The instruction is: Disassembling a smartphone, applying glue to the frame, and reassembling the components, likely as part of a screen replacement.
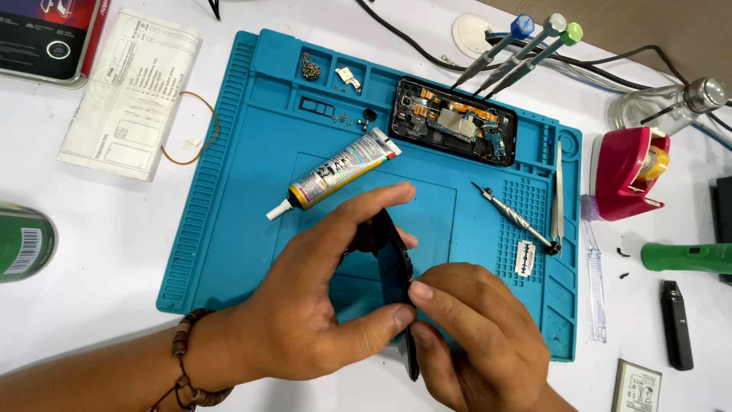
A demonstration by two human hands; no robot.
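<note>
- The blue repair mat [229, 191] covers the middle of the white bench [114, 236].
- The left hand [305, 313] curls palm-inward, forefinger arched over the top edge of a black phone panel [396, 267], thumb clamped low on it.
- The right hand [473, 336] pinches the panel's lower edge with its fingertips.
- The panel stands edge-on above the mat's near half.
- An opened phone body [454, 120] lies at the mat's far edge.
- A glue tube [335, 177] lies just beyond the hands.
</note>
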